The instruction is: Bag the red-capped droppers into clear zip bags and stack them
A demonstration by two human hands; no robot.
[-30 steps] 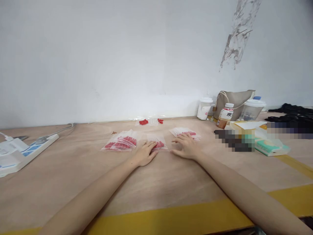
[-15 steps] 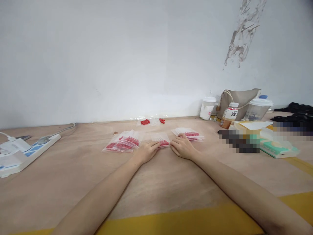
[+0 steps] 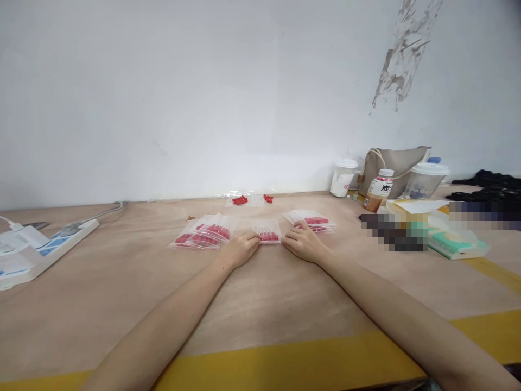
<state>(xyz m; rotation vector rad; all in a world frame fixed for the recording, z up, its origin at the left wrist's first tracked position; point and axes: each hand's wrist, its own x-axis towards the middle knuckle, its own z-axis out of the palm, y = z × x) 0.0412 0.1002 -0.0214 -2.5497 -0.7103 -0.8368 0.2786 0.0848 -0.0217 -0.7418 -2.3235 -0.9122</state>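
Observation:
A small clear plastic bag (image 3: 266,227) with several red, capsule-shaped pieces in a row lies between my two hands. My left hand (image 3: 244,247) has its fingers closed together at the bag's lower left corner. At the right edge, the bent fingers of my right hand (image 3: 303,242) close on the lower right corner; their tips are partly hidden. To the left is an overlapping pile of similar filled bags (image 3: 205,232). More filled bags (image 3: 313,220) lie just beyond my right hand.
Loose red pieces (image 3: 240,200) lie on clear plastic by the wall, with a smaller red group (image 3: 268,199) beside them. A power strip (image 3: 52,250) is at left. To the right stand a cup (image 3: 343,178), a bottle (image 3: 379,190), a grey bag (image 3: 396,163) and a tissue pack (image 3: 456,241).
The middle bag lies flatter and more of its row of red pieces shows between my hands. My left hand has shifted slightly left, off the bag's front. The view has moved slightly.

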